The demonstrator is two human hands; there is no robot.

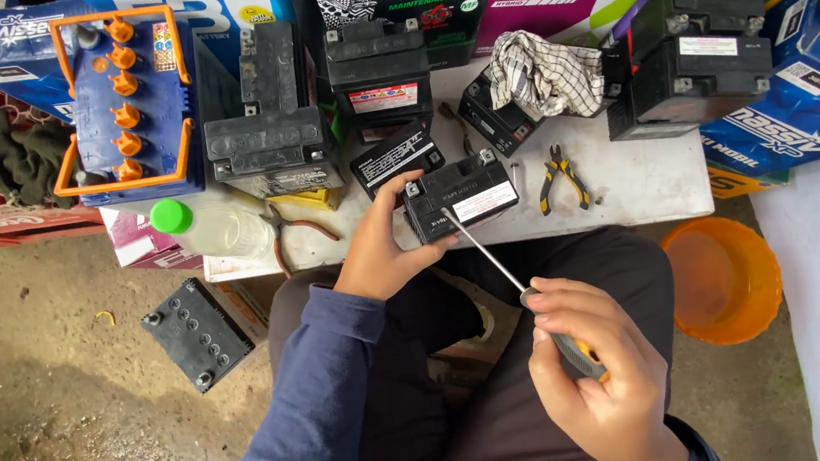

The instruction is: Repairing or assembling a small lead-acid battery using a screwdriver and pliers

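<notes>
My left hand (382, 251) grips a small black battery (459, 194) with a white label, held at the front edge of the white table (637, 189). My right hand (600, 383) is closed around the handle of a long screwdriver (493, 261). Its thin metal shaft runs up and left, and its tip touches the battery's front face near the label. Both hands sit above my lap in dark trousers.
More black batteries (379, 68) stand on the table, with a checked cloth (543, 72), yellow-handled pliers (562, 178) and a green-capped plastic bottle (214, 227). A blue case with orange caps (127, 102) lies at the left. An orange bucket (725, 278) and another battery (197, 333) rest on the floor.
</notes>
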